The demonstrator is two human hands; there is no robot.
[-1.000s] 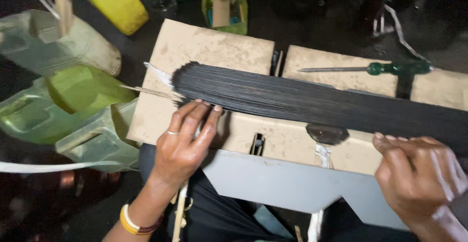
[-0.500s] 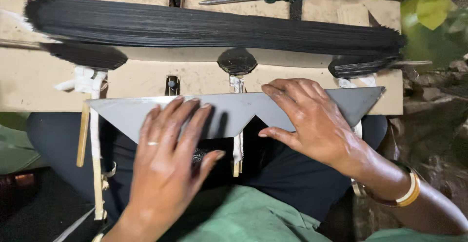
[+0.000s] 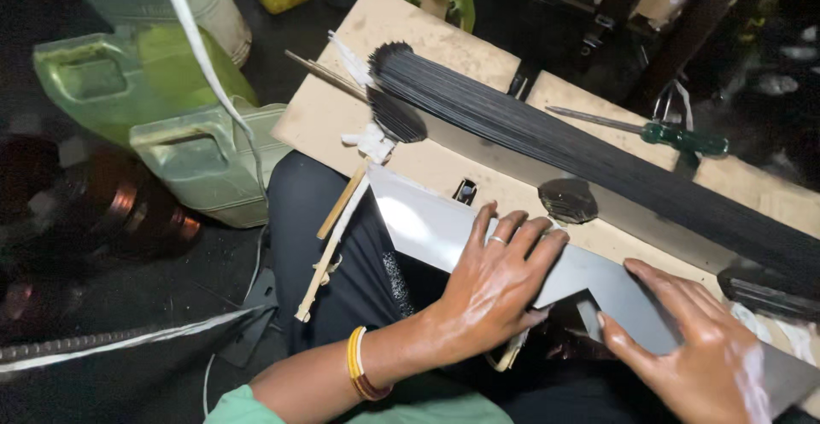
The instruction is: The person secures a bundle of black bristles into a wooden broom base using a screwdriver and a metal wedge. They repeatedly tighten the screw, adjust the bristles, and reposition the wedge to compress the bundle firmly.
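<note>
Pressing my left hand (image 3: 495,283) and right hand (image 3: 696,347), fingers spread flat, on the grey metal plate (image 3: 427,219) at the bench's near edge. Looks stiff, slick; safest gripped along its edges.

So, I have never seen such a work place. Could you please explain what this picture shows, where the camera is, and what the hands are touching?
There is no machine here: a person works with two bare hands. The camera sits on the person's head and looks down, so you see the lap and a low wooden board.

The left hand, with a ring and yellow bangles, lies flat on a grey sheet with a zigzag edge. The right hand presses on the same sheet further along. Neither hand grips anything; both rest open on it.

On the board lies a long bundle of thin black sticks, with a green-handled screwdriver behind it. Green plastic jerrycans stand beside the board on the dark floor.
</note>
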